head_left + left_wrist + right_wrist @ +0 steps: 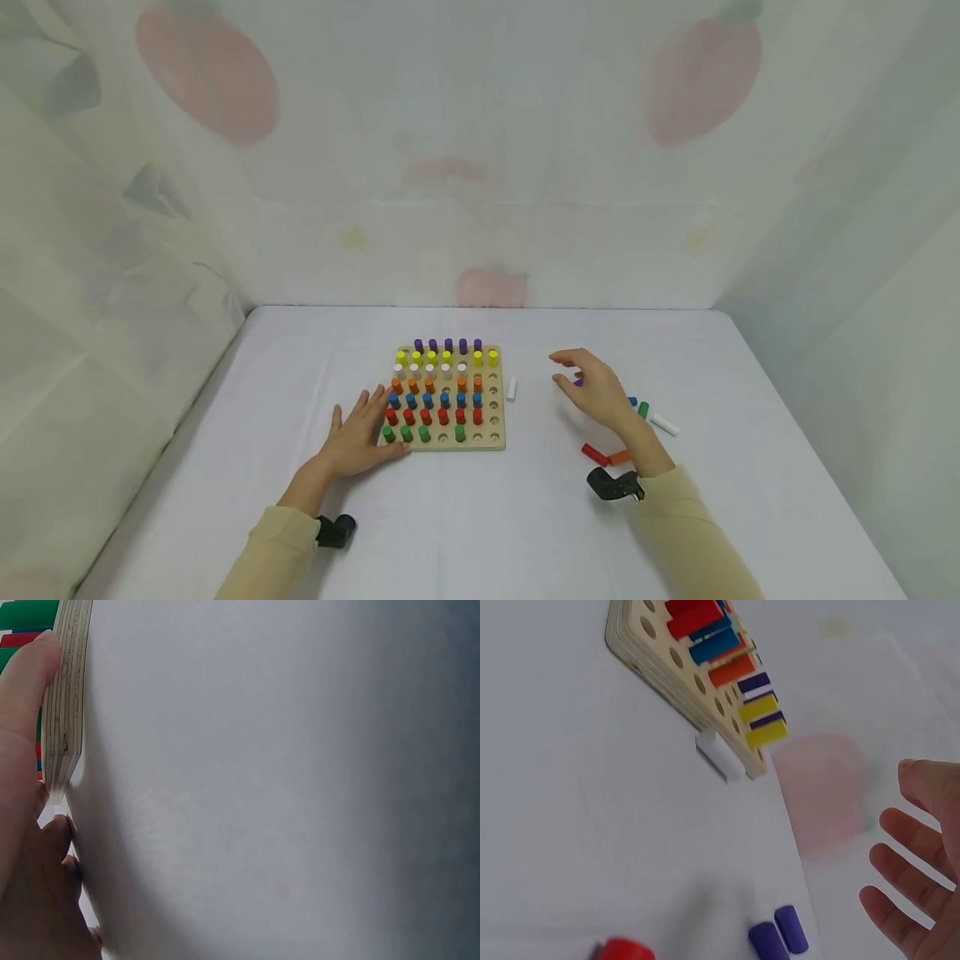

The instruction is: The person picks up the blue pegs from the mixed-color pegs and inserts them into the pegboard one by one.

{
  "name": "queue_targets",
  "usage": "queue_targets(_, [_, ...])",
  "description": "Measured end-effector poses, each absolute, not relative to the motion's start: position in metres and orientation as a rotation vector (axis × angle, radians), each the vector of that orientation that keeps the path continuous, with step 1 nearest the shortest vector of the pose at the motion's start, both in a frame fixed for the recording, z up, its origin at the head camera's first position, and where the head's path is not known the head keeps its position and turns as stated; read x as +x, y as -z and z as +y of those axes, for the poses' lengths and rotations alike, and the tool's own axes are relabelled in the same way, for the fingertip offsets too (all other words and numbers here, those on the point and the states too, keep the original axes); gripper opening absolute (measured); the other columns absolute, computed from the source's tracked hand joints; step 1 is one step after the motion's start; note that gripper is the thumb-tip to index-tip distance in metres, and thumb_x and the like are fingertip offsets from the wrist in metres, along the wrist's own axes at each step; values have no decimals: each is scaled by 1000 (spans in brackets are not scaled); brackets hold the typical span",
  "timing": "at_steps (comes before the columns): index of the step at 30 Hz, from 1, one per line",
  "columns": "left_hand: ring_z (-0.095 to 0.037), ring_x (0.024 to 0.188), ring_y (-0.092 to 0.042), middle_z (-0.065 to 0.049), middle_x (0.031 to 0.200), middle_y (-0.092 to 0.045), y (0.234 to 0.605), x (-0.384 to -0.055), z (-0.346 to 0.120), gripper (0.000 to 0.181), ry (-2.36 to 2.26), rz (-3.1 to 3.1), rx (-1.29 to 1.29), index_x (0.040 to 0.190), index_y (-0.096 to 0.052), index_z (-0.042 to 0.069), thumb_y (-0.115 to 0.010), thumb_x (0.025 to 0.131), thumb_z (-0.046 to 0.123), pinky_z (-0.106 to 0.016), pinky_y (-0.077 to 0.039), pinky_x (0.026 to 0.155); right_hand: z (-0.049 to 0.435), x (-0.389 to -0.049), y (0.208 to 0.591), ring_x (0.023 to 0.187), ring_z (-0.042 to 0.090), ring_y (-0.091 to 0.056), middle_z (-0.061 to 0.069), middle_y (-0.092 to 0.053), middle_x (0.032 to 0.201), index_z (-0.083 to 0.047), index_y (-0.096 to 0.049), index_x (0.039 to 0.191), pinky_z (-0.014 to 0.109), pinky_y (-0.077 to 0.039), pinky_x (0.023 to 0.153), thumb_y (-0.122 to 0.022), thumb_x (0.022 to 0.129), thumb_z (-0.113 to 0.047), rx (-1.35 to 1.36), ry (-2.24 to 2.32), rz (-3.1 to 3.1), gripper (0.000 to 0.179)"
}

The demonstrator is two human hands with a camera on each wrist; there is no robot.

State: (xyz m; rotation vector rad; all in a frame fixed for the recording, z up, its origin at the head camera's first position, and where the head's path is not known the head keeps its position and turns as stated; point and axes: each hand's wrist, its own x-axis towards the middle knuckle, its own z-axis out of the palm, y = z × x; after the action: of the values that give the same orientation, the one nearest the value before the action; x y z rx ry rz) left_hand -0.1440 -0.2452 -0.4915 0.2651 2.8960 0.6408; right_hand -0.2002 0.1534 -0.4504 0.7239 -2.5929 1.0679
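A wooden pegboard (491,444) carries rows of purple, yellow, white, orange, blue, red and green pegs, with bare holes mostly along its right side. My left hand (351,442) rests against the board's left front corner with fingers spread. In the left wrist view its thumb (45,660) touches the layered edge of the board (66,697). To the right of the board, my right hand (596,390) hovers over the table, fingers loosely bent and holding nothing. Two purple pegs (768,941) lie near it. A single white peg (512,389) lies right beside the board.
Loose pegs lie under and around the right forearm: a red peg (595,454), an orange peg (619,457), a green peg (643,410), a blue peg (632,401) and another white peg (664,425). A white cloth covers the table (465,525), and printed curtains (480,167) surround it.
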Motion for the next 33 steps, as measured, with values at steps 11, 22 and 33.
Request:
queue_targets(11, [-38, 140, -8, -12, 154, -17, 488, -143, -245, 102, -647, 2907, 273, 148, -19, 13, -63, 72, 64, -67, 7, 104, 192, -202, 458, 103, 27, -58, 10, -62, 114, -5, -57, 117, 46, -52, 82, -66, 84, -10, 632, -1127, -2620, 35])
queue_targets(22, [-39, 140, -9, -13, 153, -18, 488, -142, -244, 102, -649, 2919, 273, 148, -20, 12, -65, 72, 63, -67, 7, 103, 229, -203, 472, 104, 27, -58, 10, -61, 114, -6, -57, 117, 45, -51, 84, -66, 84, -13, 527, -1116, -2753, 35])
queue_targets(33, [-38, 140, -9, -11, 153, -17, 491, -143, -244, 102, -647, 2911, 266, 148, -20, 12, -64, 71, 64, -66, 7, 104, 247, -202, 486, 107, 30, -55, 12, -60, 116, -5, -57, 118, 49, -48, 88, -64, 86, -17, 477, -1091, -2860, 34])
